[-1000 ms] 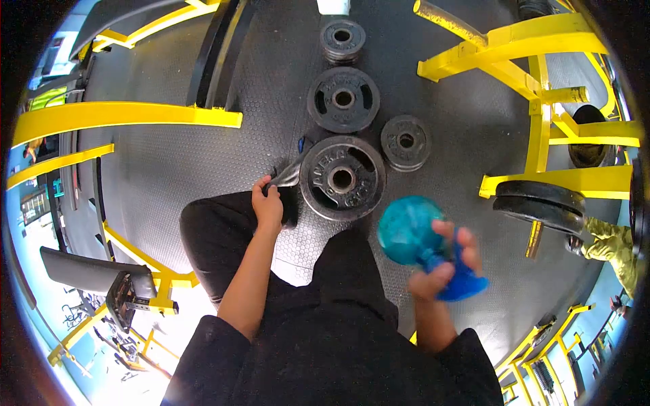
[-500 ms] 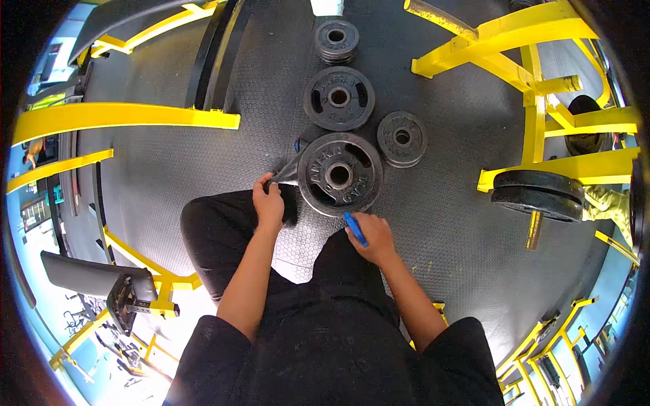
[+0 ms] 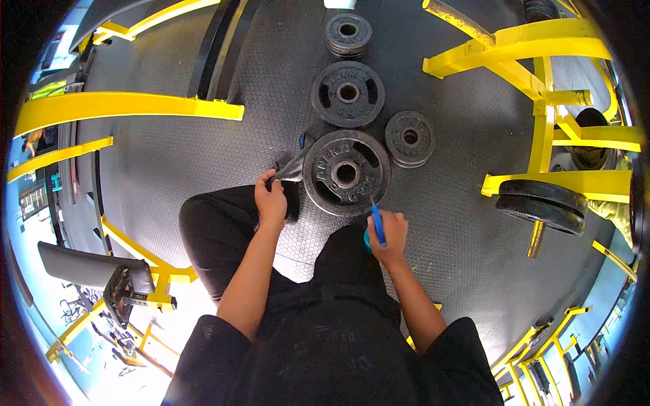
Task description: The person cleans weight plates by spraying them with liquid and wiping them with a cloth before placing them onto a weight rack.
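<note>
A large dark weight plate lies on the black floor in front of my knees. My right hand is closed round a blue pen-like tool, its thin tip near the plate's lower right rim. A bit of teal shows beside that hand; what it is I cannot make out. At the plate's left, my left hand pinches the end of a dark grey cloth, which runs up to the plate's left edge.
Beyond the plate lie another large plate and a small stack; more small plates sit to its right. Yellow frames stand left and right, the right one bearing black plates.
My right hand has moved a little right, and the blue tool now points more upright. The teal bit has come into sight. The view has shifted slightly; my left hand keeps its pinch.
</note>
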A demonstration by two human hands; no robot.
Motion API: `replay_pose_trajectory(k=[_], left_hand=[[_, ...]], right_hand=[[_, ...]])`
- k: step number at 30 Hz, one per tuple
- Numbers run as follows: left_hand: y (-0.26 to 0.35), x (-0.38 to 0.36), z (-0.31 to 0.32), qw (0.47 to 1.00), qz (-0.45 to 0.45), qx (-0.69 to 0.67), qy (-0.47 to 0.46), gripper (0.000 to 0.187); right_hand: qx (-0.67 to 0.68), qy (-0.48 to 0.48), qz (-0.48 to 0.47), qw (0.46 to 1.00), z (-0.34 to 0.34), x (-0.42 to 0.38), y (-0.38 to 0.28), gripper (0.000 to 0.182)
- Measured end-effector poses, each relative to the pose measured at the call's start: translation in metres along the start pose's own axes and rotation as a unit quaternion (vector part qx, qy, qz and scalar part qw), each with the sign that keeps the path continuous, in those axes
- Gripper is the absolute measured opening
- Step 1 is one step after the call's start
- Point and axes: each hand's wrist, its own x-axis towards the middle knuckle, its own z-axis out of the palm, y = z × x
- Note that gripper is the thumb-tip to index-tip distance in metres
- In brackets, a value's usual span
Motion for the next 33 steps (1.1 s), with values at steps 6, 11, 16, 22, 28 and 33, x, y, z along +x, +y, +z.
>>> replay_pose_trajectory(k=[6,11,16,22,28,33], left_hand=[[0.001,0.003,-0.002,0.999,0.027,0.025,0.005,0.027],[0.013,-0.01,0.002,0.98,0.184,0.07,0.016,0.023],[0.054,-0.049,-0.005,0.824,0.382,0.419,0.012,0.032],[0.05,-0.052,-0.011,0.866,0.44,0.23,-0.052,0.026],[0.06,-0.064,-0.011,0.883,0.411,0.21,-0.085,0.031],[0.081,-0.09,-0.011,0.875,0.413,0.238,-0.084,0.045]], right_hand=[[0.005,0.084,0.012,0.996,-0.003,-0.003,0.033,0.037],[-0.016,0.092,0.239,0.967,0.009,-0.006,0.075,0.05],[-0.025,0.2,0.269,0.942,0.05,-0.011,0.138,0.049],[-0.092,0.17,0.251,0.949,0.076,-0.034,0.17,0.046],[-0.058,0.03,0.332,0.941,0.04,-0.008,0.156,0.053],[-0.122,0.052,0.329,0.935,0.021,-0.004,0.142,0.056]])
